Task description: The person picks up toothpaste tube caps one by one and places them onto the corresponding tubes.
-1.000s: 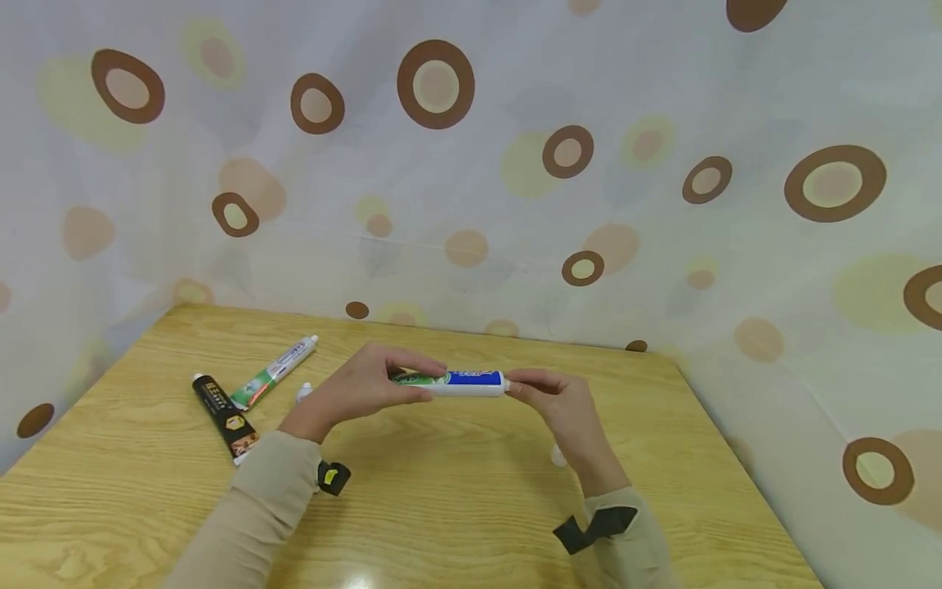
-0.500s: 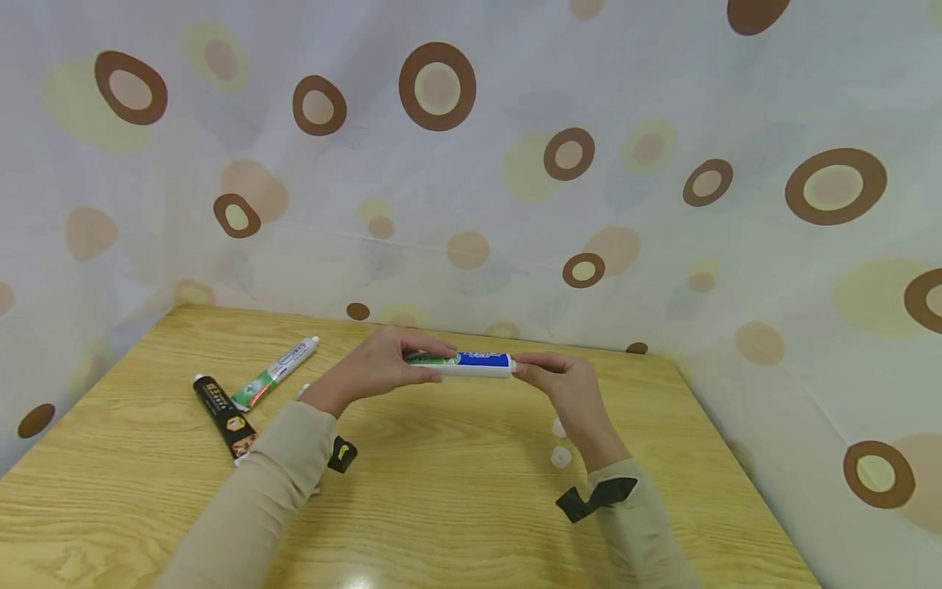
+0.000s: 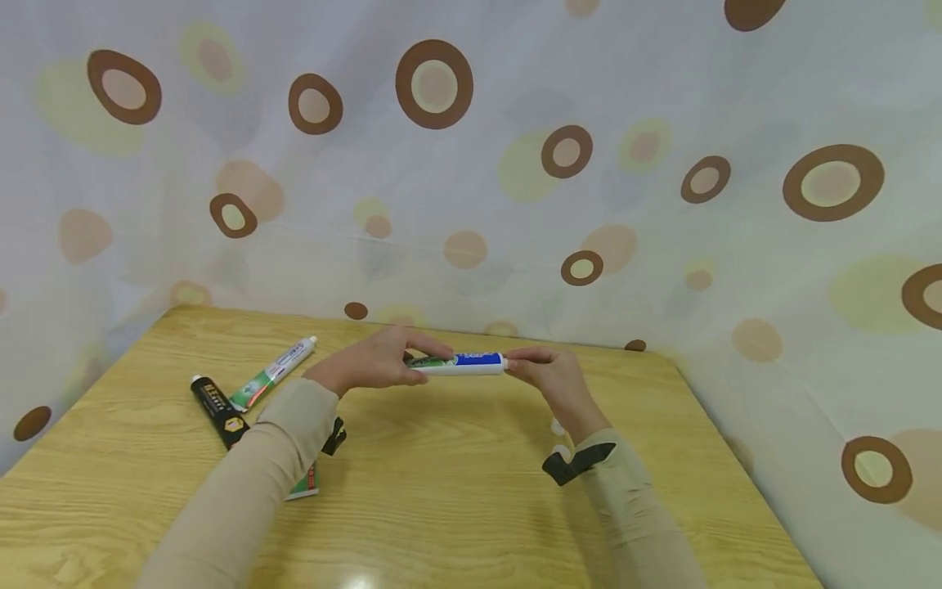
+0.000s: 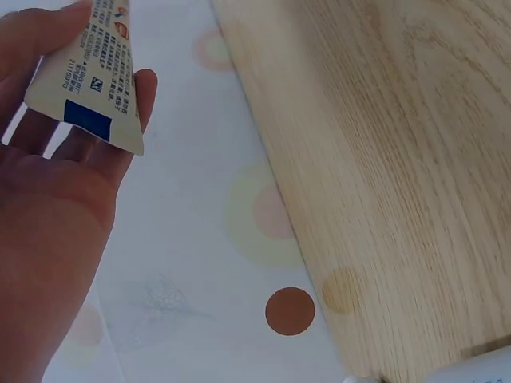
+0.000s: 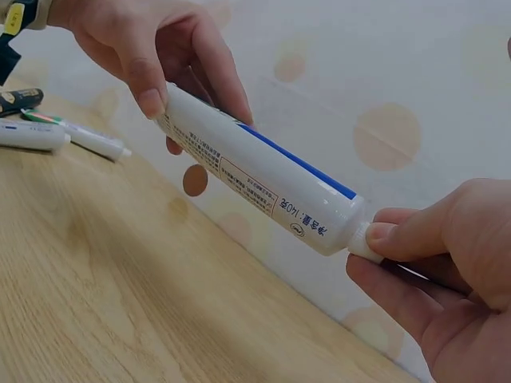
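A white, blue and green toothpaste tube is held level above the table in the head view. My left hand grips its flat crimped end between thumb and fingers. At the other end my right hand pinches the small white cap between thumb and fingertips. In the right wrist view the cap sits at the tube's neck; whether it is threaded on, I cannot tell. The left wrist view shows the printed, flat tail of the tube lying within the left hand's fingers.
On the table's left lie a green-and-white toothpaste tube and a black tube. Another tube is partly hidden under my left forearm. Two small white caps lie by my right wrist. A spotted curtain stands behind the table.
Both hands have risen a little with the toothpaste tube, then shifted slightly left. The right fingers stay at the cap. The tube under my left forearm shows more of its end.
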The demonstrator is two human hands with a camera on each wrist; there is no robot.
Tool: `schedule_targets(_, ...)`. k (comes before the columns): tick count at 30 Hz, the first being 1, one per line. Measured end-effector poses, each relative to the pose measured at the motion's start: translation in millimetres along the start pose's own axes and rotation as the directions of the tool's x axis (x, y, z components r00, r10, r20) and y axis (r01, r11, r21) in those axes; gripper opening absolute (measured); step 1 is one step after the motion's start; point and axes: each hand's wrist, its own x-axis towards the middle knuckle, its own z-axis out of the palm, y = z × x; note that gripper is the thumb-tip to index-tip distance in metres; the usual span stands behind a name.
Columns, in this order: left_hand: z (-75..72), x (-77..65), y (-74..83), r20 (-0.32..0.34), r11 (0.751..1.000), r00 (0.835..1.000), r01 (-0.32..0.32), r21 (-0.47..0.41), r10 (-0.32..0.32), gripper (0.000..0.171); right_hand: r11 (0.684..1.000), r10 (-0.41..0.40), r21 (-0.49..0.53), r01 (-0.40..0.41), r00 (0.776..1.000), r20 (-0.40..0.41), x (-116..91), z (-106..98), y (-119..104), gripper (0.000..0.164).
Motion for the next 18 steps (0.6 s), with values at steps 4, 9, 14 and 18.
schedule_targets(4, 0.0, 3.1, -7.9, 0.052, 0.999, 0.998, 0.025, 0.036, -0.027, 0.045, 1.0, 0.027, -0.003, -0.027, 0.999, -0.019, 10, 2, 7, 0.027)
schedule_targets(9, 0.7, 5.9, -17.3, 0.057, 0.995, 0.998, 0.031, 0.09, -0.037, 0.043, 0.998, 0.058, -0.036, -0.059, 0.997, -0.05, 20, 8, 16, 0.023)
schedule_targets(14, 7.3, 12.1, -28.5, 0.005, 0.991, 0.999, 0.049, 0.127, -0.05, 0.041, 0.975, 0.018, -0.22, -0.037, 0.996, -0.089, 28, 14, 25, 0.014)
schedule_targets(18, 17.0, 17.5, -37.9, -0.023, 0.982, 0.999, 0.039, 0.187, -0.035, 0.04, 0.917, -0.043, -0.399, -0.003, 0.993, -0.107, 31, 21, 33, 0.008)
